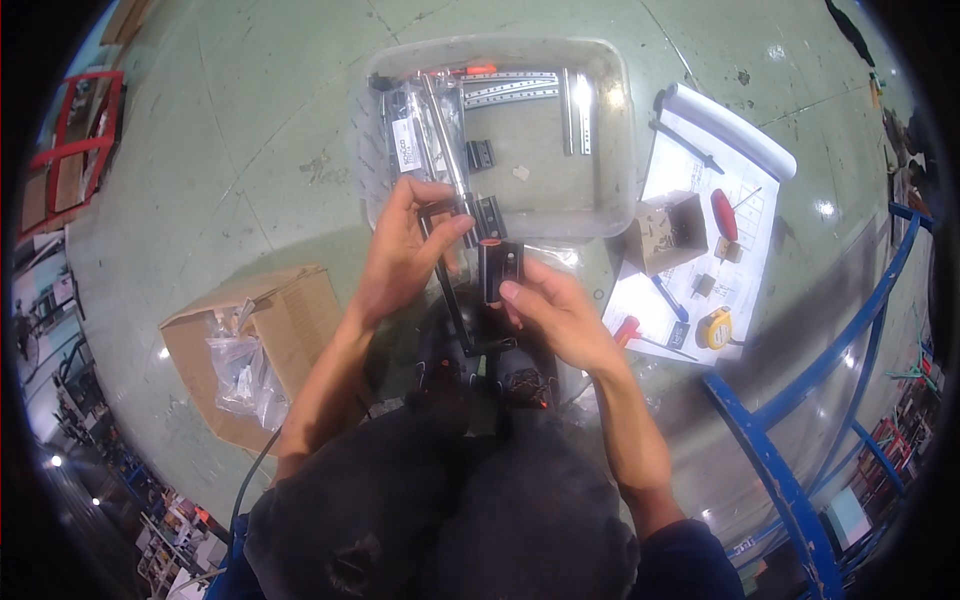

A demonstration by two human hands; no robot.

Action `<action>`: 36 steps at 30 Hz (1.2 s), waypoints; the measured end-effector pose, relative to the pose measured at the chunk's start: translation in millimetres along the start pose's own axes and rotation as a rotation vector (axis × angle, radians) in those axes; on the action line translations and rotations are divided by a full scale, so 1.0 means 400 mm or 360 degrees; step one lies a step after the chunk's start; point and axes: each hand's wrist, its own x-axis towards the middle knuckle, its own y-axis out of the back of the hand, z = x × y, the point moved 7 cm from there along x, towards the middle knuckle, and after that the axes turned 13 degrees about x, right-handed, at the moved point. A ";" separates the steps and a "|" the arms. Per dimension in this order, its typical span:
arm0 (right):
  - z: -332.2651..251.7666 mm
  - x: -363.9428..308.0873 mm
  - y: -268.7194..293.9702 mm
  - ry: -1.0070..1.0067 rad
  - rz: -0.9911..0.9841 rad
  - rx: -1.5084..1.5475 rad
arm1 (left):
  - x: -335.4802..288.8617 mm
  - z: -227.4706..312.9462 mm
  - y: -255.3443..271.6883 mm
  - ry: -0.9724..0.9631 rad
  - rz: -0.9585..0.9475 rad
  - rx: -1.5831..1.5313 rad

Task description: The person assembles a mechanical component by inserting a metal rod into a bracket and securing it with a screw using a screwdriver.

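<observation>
My left hand point(405, 245) is closed, with thumb and fingers around the lower end of a slim silver rod point(443, 135) that points away over the clear plastic bin point(620, 130). A thin black bent frame point(455, 305) hangs from the same grip and reaches down toward my lap. Facing it, my right hand point(560, 310) pinches a black rectangular block point(498, 272) with small bright screw heads or holes on its face. The block is beside the rod's near end; whether they touch, I cannot tell.
Inside the bin are perforated metal strips point(510, 88), bagged parts point(405, 140) and black blocks. Right of it, drawing sheets point(690, 150) carry a small cardboard box point(668, 235), a red-handled screwdriver point(724, 212) and a yellow tape measure point(716, 328). A carton point(300, 330) stands left, a blue metal frame point(775, 465) right.
</observation>
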 end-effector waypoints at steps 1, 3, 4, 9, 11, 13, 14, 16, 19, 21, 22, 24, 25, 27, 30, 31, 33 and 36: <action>-0.001 -0.001 0.003 0.0011 0.0018 -0.0092 | 0.000 0.001 0.001 0.0000 0.0000 0.0001; 0.000 -0.003 0.007 0.0000 0.0026 -0.0111 | -0.001 0.004 0.001 -0.0006 -0.0015 -0.0008; 0.002 -0.003 0.011 -0.0011 0.0033 -0.0131 | 0.000 0.004 0.000 -0.0006 -0.0014 -0.0007; 0.015 -0.010 0.013 -0.0176 0.0007 -0.0188 | -0.002 0.012 -0.007 0.0007 -0.0060 -0.0100; 0.018 -0.008 0.008 -0.0161 0.0003 -0.0127 | -0.005 0.024 -0.011 0.0017 -0.0106 -0.0114; 0.025 -0.004 0.014 -0.0120 0.0060 -0.0165 | -0.006 0.026 -0.015 0.0026 -0.0151 -0.0128; 0.026 -0.004 0.011 -0.0119 0.0061 -0.0165 | -0.006 0.026 -0.014 0.0014 -0.0161 -0.0143; 0.022 -0.006 0.006 -0.0049 0.0107 -0.0131 | -0.008 0.026 -0.012 0.0001 -0.0172 -0.0158; 0.029 -0.011 0.003 0.0095 0.0231 -0.0116 | -0.011 0.028 -0.009 0.0004 -0.0149 -0.0106; 0.035 -0.019 -0.001 0.0100 0.0277 -0.0076 | -0.014 0.034 -0.011 0.0029 -0.0131 -0.0101; 0.037 -0.023 0.000 0.0104 0.0322 -0.0035 | -0.015 0.031 -0.010 0.0027 -0.0131 -0.0097; 0.039 -0.034 -0.001 0.0093 0.0347 -0.0049 | -0.016 0.014 -0.014 0.0054 -0.0186 -0.0156; 0.041 -0.043 0.000 0.0077 0.0375 -0.0065 | -0.019 0.010 -0.013 0.0053 -0.0189 -0.0155; 0.049 -0.053 -0.006 0.0076 0.0392 0.0004 | -0.025 0.008 -0.021 0.0001 -0.0305 -0.0124; 0.067 -0.074 -0.006 0.0065 0.0443 0.0121 | -0.039 -0.005 -0.033 -0.0024 -0.0387 -0.0166; 0.072 -0.081 -0.006 0.0044 0.0448 0.0153 | -0.043 -0.002 -0.039 0.0043 -0.0370 -0.0217; 0.089 -0.098 0.000 -0.0051 0.0432 0.0221 | -0.051 -0.020 -0.049 0.0080 -0.0381 -0.0220; 0.078 -0.121 0.005 -0.0129 0.0420 0.0116 | -0.063 -0.041 -0.061 0.0120 -0.0424 -0.0222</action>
